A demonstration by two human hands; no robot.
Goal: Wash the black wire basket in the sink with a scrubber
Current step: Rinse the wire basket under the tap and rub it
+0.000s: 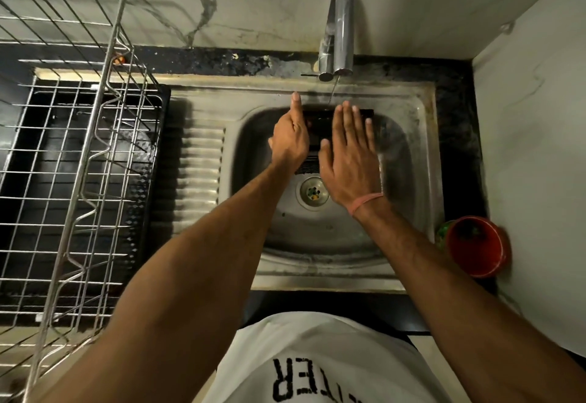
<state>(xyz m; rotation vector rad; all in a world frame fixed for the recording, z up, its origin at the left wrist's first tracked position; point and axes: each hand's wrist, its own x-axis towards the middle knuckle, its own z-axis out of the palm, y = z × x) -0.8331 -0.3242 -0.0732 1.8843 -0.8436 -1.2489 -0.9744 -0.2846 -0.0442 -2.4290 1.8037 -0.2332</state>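
Both hands, fingers straight, press the dark, fine-meshed black wire basket under the tap.

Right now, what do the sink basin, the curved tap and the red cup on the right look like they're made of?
The sink basin looks like brushed stainless steel: dull grey sheen, pressed drainer ribs. The curved tap seems polished metal, probably chromed, with smooth highlights. The red cup looks like glossy plastic, though glazed ceramic can't be ruled out.

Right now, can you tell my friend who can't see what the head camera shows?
Two hands, left hand and right hand, reach over a black wire basket in a steel sink under a faucet. A dish rack stands left.
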